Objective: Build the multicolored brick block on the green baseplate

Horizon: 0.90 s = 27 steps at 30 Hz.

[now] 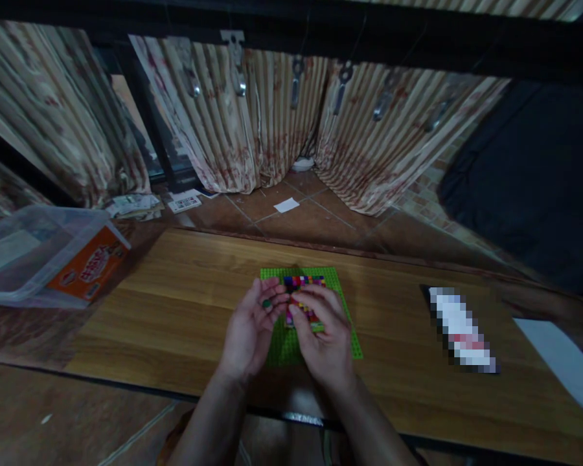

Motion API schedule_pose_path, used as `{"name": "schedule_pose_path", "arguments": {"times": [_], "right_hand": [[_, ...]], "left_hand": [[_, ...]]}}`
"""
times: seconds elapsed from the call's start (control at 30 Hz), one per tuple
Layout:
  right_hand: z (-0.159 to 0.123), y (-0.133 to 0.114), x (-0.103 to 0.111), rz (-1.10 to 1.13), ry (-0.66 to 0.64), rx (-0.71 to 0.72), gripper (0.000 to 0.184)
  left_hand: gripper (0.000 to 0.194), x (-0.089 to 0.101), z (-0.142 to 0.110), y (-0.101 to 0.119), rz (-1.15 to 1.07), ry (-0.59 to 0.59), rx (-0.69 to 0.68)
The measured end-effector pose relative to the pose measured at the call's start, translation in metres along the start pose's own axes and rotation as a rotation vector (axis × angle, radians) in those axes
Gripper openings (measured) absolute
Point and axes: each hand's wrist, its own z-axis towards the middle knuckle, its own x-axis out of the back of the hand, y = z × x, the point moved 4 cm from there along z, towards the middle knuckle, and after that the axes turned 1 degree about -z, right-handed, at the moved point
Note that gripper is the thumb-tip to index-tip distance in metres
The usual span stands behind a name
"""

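A green studded baseplate lies on the wooden table, with a block of small multicoloured bricks built on its middle. My left hand is turned palm up beside the block, fingers slightly curled. A small round-looking green piece rests on those fingers. Over the right part of the block, my right hand has thumb and index finger pinched together at the bricks. Whatever sits between these fingertips is too small to make out. Both hands hide part of the block and plate.
A clear plastic bin with an orange label stands at the left. On the table's right lies a blurred-out flat object, and beyond it a white sheet. The table's near edge runs before me. Curtains hang behind.
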Motion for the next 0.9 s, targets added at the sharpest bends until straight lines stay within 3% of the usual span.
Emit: {"name": "schedule_pose_path", "arguments": {"times": [0.3, 0.63, 0.77, 0.9], "right_hand": [[-0.001, -0.004, -0.015, -0.089, -0.073, 0.057, 0.021], [-0.001, -0.001, -0.020, -0.157, -0.100, 0.022, 0.015], [0.000, -0.002, -0.018, -0.127, -0.086, -0.004, 0.012], [0.002, -0.002, -0.013, -0.072, -0.065, -0.054, 0.010]], "left_hand": [[0.036, -0.009, -0.007, -0.003, 0.013, -0.145, 0.007], [0.039, -0.014, -0.010, -0.003, 0.093, -0.258, -0.054], [0.039, -0.014, -0.009, -0.002, 0.113, -0.244, -0.055], [0.035, -0.008, -0.006, -0.002, 0.112, -0.148, -0.048]]}}
